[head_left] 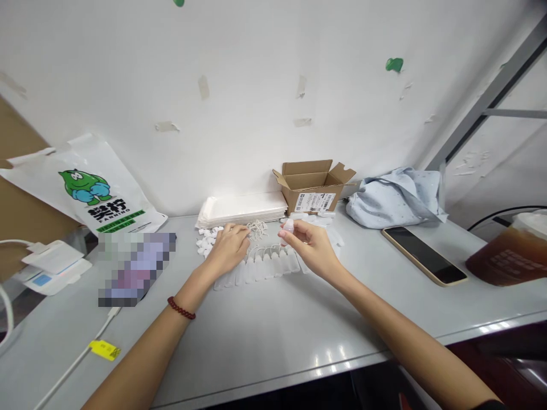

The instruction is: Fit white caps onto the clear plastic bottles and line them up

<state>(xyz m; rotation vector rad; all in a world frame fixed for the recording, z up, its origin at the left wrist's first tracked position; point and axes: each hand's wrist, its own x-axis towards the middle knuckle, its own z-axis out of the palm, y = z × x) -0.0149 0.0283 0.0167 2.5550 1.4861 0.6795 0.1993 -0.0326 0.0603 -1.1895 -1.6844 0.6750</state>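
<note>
My right hand (314, 245) pinches a small translucent plastic tube (289, 225) upright between thumb and fingers, above the grey table. To its left, my left hand (231, 245) reaches down among small white caps (205, 242) and a heap of thin white cords (258, 229). Its fingers are bent and look apart, with the tips partly hidden. In front of the hands, several translucent tubes (260, 267) lie side by side in a row, with thin loops at their far ends. More clear plastic pieces (335, 234) lie behind my right hand.
A stack of flat white packs (243, 208) and an opened cardboard box (314, 188) stand against the wall. To the right are a light blue cloth bag (395, 199), a phone (423, 255) and a drink cup (510, 253). A printed plastic bag (89, 188) and white cable (72, 364) are left.
</note>
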